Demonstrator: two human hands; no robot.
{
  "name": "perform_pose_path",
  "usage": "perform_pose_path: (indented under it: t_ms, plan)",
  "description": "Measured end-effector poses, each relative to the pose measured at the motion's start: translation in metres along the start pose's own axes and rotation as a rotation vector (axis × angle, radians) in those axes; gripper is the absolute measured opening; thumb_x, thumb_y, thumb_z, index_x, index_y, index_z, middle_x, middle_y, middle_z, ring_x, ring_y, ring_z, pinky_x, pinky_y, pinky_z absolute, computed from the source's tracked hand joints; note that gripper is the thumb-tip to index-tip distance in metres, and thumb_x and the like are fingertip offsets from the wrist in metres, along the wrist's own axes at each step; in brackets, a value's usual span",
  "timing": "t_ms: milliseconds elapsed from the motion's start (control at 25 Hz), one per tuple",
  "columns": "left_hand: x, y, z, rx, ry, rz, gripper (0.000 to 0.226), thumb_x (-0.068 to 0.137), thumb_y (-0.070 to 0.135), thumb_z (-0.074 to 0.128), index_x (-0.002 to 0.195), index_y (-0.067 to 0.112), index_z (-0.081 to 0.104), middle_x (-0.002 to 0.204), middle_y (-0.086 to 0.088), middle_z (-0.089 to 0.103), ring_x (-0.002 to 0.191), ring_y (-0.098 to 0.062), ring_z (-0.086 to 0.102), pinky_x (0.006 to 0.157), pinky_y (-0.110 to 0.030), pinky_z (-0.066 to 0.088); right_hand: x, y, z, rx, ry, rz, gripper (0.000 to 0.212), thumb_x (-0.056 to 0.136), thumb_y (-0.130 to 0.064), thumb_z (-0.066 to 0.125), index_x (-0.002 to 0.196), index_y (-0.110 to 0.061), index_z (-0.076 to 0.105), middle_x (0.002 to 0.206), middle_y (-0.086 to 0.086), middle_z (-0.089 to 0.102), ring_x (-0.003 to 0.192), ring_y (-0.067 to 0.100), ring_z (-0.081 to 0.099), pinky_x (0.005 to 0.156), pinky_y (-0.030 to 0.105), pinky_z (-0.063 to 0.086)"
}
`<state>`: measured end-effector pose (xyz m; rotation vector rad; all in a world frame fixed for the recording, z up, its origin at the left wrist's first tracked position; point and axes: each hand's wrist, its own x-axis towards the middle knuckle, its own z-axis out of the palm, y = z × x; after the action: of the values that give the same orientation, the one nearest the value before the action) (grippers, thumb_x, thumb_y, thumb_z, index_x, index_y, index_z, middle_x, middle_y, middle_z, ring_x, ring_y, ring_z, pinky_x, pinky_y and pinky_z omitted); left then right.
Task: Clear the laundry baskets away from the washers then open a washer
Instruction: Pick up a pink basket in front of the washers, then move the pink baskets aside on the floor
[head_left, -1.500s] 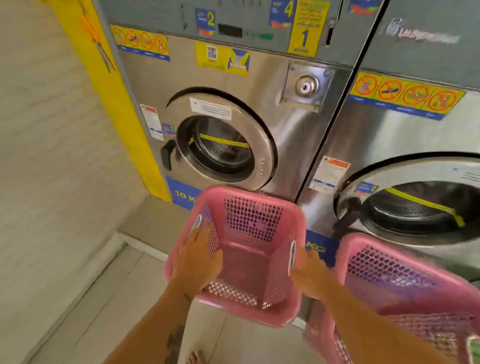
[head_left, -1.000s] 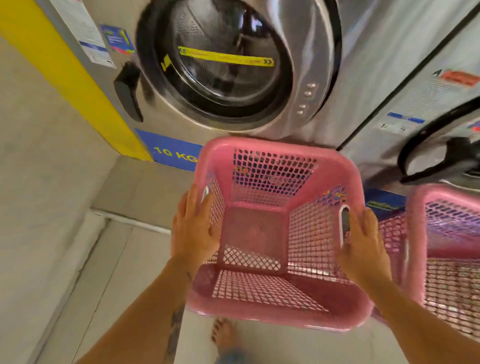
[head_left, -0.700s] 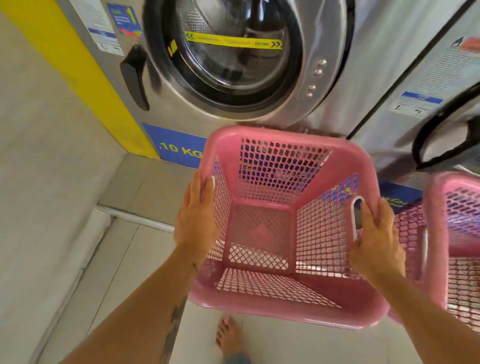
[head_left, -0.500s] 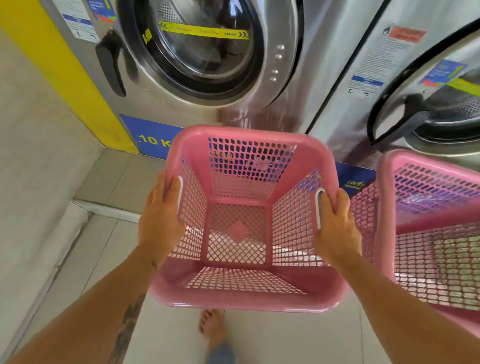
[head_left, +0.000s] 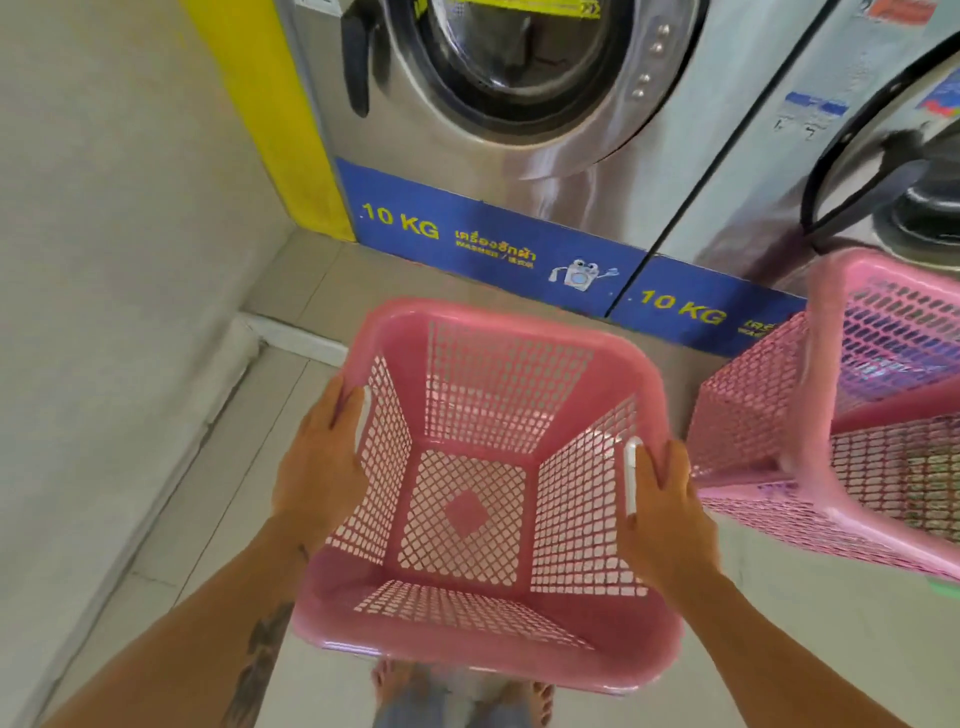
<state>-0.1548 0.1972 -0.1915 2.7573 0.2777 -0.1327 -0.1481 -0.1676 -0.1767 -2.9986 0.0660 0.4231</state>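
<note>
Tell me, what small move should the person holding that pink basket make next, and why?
Probably carry the pink basket further back and off to the side, then set it down. Both the left hand and the right hand grip its side handles, it looks empty, and the washer door behind it is closed. A second pink basket sits before the neighbouring washer and needs moving too.

Pale grey plastered wall (head_left: 104, 260) fills 9 o'clock side. Bright yellow painted vertical strip (head_left: 270, 114) at 11 o'clock, meeting wall's far end. Beige tiled floor (head_left: 208, 519) runs from 7 o'clock up toward centre. Raised beige tiled step (head_left: 311, 280) just above centre-left, white edge strip along its near side. Bare toes (head_left: 387, 680) at 6 o'clock, on floor.
</note>
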Motion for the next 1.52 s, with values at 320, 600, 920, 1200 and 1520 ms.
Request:
perform_pose_path:
  t_ms: [320, 600, 920, 1200, 1520]
  plan:
    - [0.021, -0.114, 0.04, 0.077, 0.002, 0.003, 0.088, 0.084, 0.012, 0.065, 0.154, 0.022, 0.013, 0.162, -0.004, 0.008, 0.138, -0.028, 0.033, 0.087, -0.04, 0.055, 0.012, -0.088, 0.101, 0.002, -0.037, 0.029, 0.076, 0.082, -0.03, 0.062, 0.146, -0.023, 0.022, 0.15, 0.011, 0.018, 0.106, 0.04, 0.058, 0.07, 0.051, 0.058]
    - [0.056, -0.196, 0.04, 0.11, 0.034, -0.078, 0.08, 0.082, 0.015, 0.06, 0.151, 0.023, 0.021, 0.162, 0.0, 0.01, 0.136, -0.029, 0.039, 0.094, -0.048, 0.052, 0.037, -0.168, 0.13, 0.015, -0.047, -0.045, 0.088, 0.071, -0.017, 0.07, 0.144, -0.018, 0.021, 0.144, 0.013, 0.02, 0.098, 0.039, 0.057, 0.062, 0.05, 0.058]
    - [0.063, -0.154, 0.001, -0.069, 0.07, -0.28, 0.049, 0.079, 0.008, 0.06, 0.127, 0.02, 0.058, 0.134, -0.001, 0.054, 0.112, -0.024, 0.057, 0.085, -0.037, 0.052, 0.038, -0.181, 0.091, 0.14, -0.127, -0.039, 0.069, 0.075, -0.02, 0.056, 0.138, -0.026, 0.026, 0.136, 0.005, 0.033, 0.105, 0.033, 0.054, 0.07, 0.042, 0.05]
    - [0.049, -0.015, -0.053, -0.395, -0.004, -0.039, 0.039, 0.083, 0.004, 0.054, 0.118, 0.017, 0.066, 0.116, -0.002, 0.069, 0.096, -0.013, 0.063, 0.089, -0.03, 0.051, 0.015, -0.128, -0.009, 0.319, -0.071, -0.1, 0.061, 0.087, -0.024, 0.055, 0.144, -0.018, 0.037, 0.15, -0.001, 0.034, 0.135, 0.023, 0.037, 0.106, 0.039, 0.039]
    - [0.042, 0.232, -0.054, -0.548, -0.012, 0.216, 0.03, 0.086, 0.004, 0.052, 0.106, 0.019, 0.069, 0.103, 0.002, 0.072, 0.092, -0.016, 0.066, 0.091, -0.033, 0.051, -0.014, 0.049, -0.105, 0.501, 0.139, -0.132, 0.055, 0.086, -0.018, 0.062, 0.138, -0.016, 0.047, 0.142, -0.001, 0.045, 0.129, 0.016, 0.043, 0.108, 0.028, 0.033]
